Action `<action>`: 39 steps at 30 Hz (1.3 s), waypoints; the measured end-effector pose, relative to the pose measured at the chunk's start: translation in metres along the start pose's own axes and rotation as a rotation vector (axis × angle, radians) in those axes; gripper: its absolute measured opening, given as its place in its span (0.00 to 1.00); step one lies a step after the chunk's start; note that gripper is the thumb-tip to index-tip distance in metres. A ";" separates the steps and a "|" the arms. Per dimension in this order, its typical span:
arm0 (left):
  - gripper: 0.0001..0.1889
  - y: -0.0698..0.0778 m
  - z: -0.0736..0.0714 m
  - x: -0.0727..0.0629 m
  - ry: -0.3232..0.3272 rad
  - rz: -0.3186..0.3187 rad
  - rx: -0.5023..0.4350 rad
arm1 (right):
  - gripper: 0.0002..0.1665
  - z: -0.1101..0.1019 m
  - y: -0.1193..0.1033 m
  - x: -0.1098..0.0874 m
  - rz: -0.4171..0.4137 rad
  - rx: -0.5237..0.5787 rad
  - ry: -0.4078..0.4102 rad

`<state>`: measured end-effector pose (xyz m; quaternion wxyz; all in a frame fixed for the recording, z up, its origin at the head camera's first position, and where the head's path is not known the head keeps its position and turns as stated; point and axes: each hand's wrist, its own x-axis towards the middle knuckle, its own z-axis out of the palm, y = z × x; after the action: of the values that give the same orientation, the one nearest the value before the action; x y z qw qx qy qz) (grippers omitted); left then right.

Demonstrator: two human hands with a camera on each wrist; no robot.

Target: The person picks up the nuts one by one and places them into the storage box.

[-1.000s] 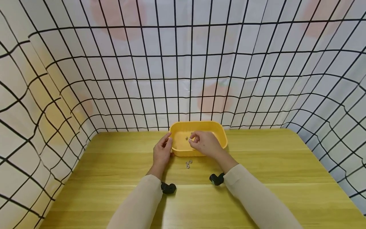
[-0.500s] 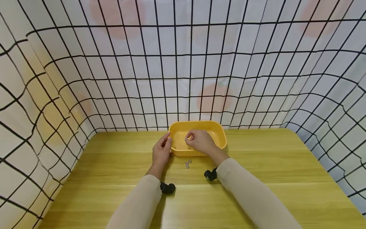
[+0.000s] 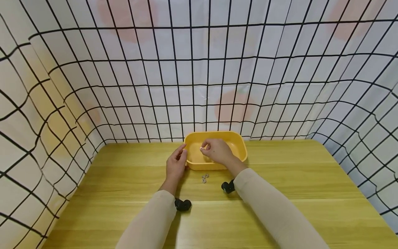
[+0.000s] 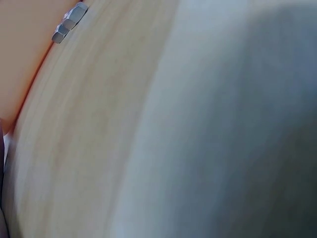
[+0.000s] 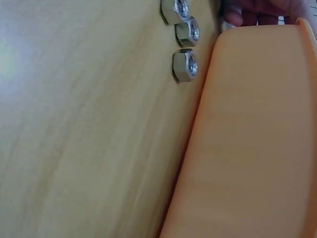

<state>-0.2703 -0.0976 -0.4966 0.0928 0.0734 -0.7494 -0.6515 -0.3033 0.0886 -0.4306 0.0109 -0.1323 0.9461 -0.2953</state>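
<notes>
A yellow plastic bin [image 3: 196, 166] stands at the back of the wooden table. My right hand [image 3: 219, 152] is over its inside, pinching a small metal nut [image 3: 201, 148] between thumb and fingertips. Against the bin's left end rests my left hand [image 3: 176, 166], fingers fairly straight and touching the rim and outer wall. Three hex nuts [image 5: 185, 65] lie close together on the table just in front of the bin. In the right wrist view, left-hand fingers [image 5: 233, 14] show beyond the bin's end. The bin's floor is partly hidden by my right hand.
Wooden table [image 3: 124, 214] extends in front and to both sides. A white curtain with a black grid [image 3: 199, 72] closes off the back and sides, close behind the bin. Black wrist cameras [image 3: 183, 205] stick out below each sleeve.
My right hand has moved slightly left and back over the bin, with the nut still pinched. The left hand and the three nuts on the table have stayed put.
</notes>
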 end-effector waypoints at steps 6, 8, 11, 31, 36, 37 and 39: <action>0.18 0.001 0.000 -0.001 -0.007 -0.004 0.008 | 0.13 -0.007 0.000 0.000 -0.003 0.029 -0.001; 0.18 0.001 0.000 -0.001 -0.007 -0.004 0.012 | 0.14 -0.010 0.000 -0.002 -0.006 0.051 0.005; 0.18 0.001 0.000 -0.001 -0.007 0.000 0.012 | 0.16 -0.015 -0.001 -0.006 0.002 0.110 0.013; 0.18 -0.002 0.001 0.001 -0.001 -0.001 -0.004 | 0.14 -0.029 -0.008 -0.061 -0.012 0.298 0.146; 0.18 -0.002 0.002 0.001 0.006 -0.012 0.011 | 0.15 -0.028 -0.013 -0.070 -0.001 0.307 0.135; 0.18 -0.002 0.002 0.001 0.007 -0.010 0.013 | 0.15 -0.027 -0.014 -0.071 0.002 0.313 0.129; 0.18 -0.002 0.002 0.001 0.006 -0.005 0.012 | 0.15 -0.025 -0.015 -0.075 0.011 0.324 0.116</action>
<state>-0.2715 -0.0964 -0.4985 0.0930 0.0778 -0.7529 -0.6468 -0.2302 0.1099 -0.4056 -0.0210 -0.1061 0.8859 -0.4511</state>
